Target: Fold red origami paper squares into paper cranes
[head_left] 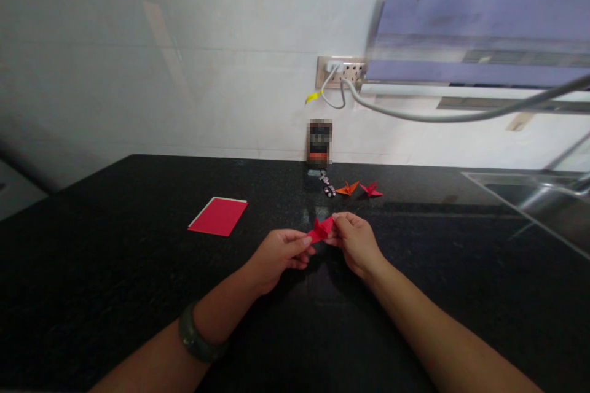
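Observation:
A red origami crane (321, 230) is held up between both hands, over the dark countertop (295, 331). My left hand (283, 256) pinches its left wing between thumb and fingers. At the opposite wing, my right hand (354, 239) has its fingers closed on the paper. Beyond the hands stand an orange origami crane (348, 188) and another red origami crane (371, 190), side by side. To the left lies a stack of square paper (218, 217), red on top with a pale edge showing.
A phone-like object (319, 142), blurred out, leans against the wall with a patterned strap (327, 185) before it. Above, a white cable (415, 115) hangs from a wall socket (341, 72). A metal sink (548, 196) is at the right.

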`<state>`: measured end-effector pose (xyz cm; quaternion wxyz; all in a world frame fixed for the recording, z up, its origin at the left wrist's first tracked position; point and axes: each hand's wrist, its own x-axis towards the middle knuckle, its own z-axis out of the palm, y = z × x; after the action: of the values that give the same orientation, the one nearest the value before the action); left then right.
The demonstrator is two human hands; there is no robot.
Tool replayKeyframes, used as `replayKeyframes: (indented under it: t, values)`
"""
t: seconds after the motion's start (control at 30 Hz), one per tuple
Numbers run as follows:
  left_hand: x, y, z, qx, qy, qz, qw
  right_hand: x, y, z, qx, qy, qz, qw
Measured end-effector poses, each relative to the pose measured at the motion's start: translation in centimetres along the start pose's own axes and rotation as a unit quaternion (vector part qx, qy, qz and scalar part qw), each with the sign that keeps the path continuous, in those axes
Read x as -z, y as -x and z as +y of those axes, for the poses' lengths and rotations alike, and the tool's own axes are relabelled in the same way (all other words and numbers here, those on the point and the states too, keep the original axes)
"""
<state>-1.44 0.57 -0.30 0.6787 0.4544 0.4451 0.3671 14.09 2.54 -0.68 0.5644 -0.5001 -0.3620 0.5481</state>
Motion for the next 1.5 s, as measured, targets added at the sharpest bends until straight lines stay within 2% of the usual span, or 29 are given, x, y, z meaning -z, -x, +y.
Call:
replayKeyframes:
  t: [0.1,0.27,0.43,0.57,0.87,1.03,1.13,1.3,1.43,1.5]
  values:
    - [-0.1,0.2,0.1,0.01,0.027,-0.026,0.999,-0.1,0.2,0.0,-0.002,-0.001,-0.004,1.0]
    - [-0.2,0.3,0.1,0.006,0.056,-0.032,0.998,-0.3,0.5,-0.1,-0.019,-0.001,-0.024,1.0]
    - [-0.2,0.1,0.0,-0.006,0.054,-0.03,0.998,-0.1,0.7,-0.5,-0.074,-0.003,-0.089,0.993]
    - [-0.2,0.1,0.1,-0.021,0.026,-0.028,0.999,0.5,0.4,-0.9,-0.089,0.009,-0.139,0.986]
    - [-0.3,-0.1,0.0,-0.046,-0.052,-0.004,0.998,1.1,0.0,-1.2,-0.026,0.176,-0.146,0.973]
    - [-0.2,-0.3,-0.1,-0.066,-0.107,0.008,0.992,1.3,-0.1,-0.9,0.026,0.26,-0.186,0.947]
    - [0.0,-0.5,-0.2,-0.08,-0.135,0.011,0.988,1.5,-0.1,-0.9,0.019,0.259,-0.205,0.944]
    - [0.1,-0.5,-0.2,-0.096,-0.178,0.014,0.979,1.4,0.1,-1.2,-0.043,0.211,-0.221,0.951]
    - [0.1,-0.3,-0.2,-0.124,-0.24,0.028,0.962,1.1,0.4,-1.0,0.0,0.23,-0.206,0.951]
    - [0.0,-0.1,-0.1,-0.115,-0.258,0.038,0.958,0.9,0.6,-0.9,0.023,0.238,-0.206,0.949]
